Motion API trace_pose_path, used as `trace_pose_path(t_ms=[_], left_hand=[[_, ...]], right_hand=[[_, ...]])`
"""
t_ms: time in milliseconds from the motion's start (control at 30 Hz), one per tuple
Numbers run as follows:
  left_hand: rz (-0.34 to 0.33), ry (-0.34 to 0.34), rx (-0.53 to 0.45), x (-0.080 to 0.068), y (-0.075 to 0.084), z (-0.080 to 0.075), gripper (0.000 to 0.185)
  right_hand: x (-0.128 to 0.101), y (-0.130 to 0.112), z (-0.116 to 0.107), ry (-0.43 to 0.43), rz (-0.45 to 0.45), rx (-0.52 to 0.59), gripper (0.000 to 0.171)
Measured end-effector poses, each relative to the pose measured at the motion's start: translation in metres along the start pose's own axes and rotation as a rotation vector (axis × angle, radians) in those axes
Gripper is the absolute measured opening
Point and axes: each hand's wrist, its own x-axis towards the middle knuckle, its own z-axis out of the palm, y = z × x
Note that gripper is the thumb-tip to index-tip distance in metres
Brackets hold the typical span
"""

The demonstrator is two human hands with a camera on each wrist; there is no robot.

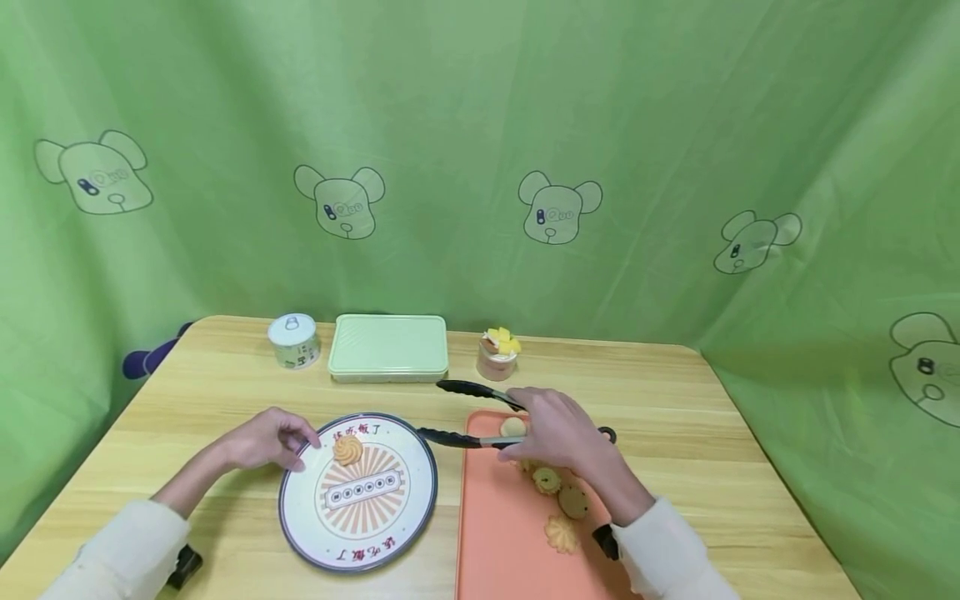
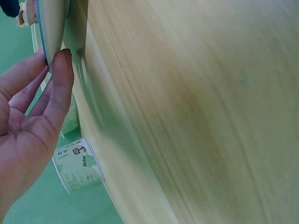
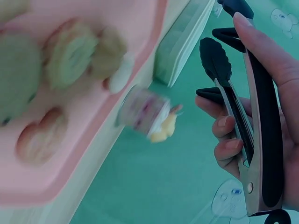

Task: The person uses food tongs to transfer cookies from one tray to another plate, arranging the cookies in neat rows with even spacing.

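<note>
My left hand pinches the left rim of a round white plate with a dark blue edge. The left wrist view shows the plate's rim edge-on between thumb and fingers, above the table. A swirled cookie lies on the plate's upper part. With my right hand I hold black-and-steel tongs, their tips spread apart with nothing between them. They reach left over the edge of an orange-pink tray, toward the plate. Several cookies lie on that tray, partly hidden by my right hand and arm.
Along the back of the wooden table stand a pull-ring can, a pale green lidded box and a small dessert cup topped with yellow pieces. A green curtain hangs behind and on both sides.
</note>
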Motion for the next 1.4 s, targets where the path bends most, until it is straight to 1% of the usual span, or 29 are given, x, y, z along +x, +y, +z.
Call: trace_pose_path(t_ms=[200,300,567,700,867,1067,1300,1400], left_hand=[[-0.006,-0.001,0.003,0.001,0.0,0.001,0.033],[-0.01,-0.002,0.004,0.001,0.0,0.0,0.033],[-0.017,-0.003,0.005,0.001,0.0,-0.001,0.033],[-0.018,-0.003,0.006,0.001,0.0,-0.001,0.033],[-0.019,-0.005,0.001,0.001,0.0,0.0,0.033],[-0.018,-0.006,-0.001,0.001,0.001,-0.001,0.034],[-0.019,-0.008,-0.004,0.001,0.002,-0.001,0.034],[-0.025,-0.006,-0.005,0.001,0.002,0.0,0.034]], right_hand=[[-0.012,0.025,-0.002,-0.026,0.037,-0.027,0.086],[-0.018,0.035,-0.005,-0.041,0.053,-0.024,0.089],[-0.038,0.056,-0.011,-0.067,0.104,-0.008,0.087],[-0.049,0.063,-0.012,-0.069,0.128,-0.003,0.088],[-0.062,0.071,-0.014,-0.062,0.117,-0.013,0.087],[-0.075,0.079,-0.014,-0.068,0.136,-0.005,0.084],[-0.082,0.083,-0.008,-0.071,0.141,-0.023,0.083],[-0.084,0.083,-0.005,-0.068,0.133,-0.018,0.08]])
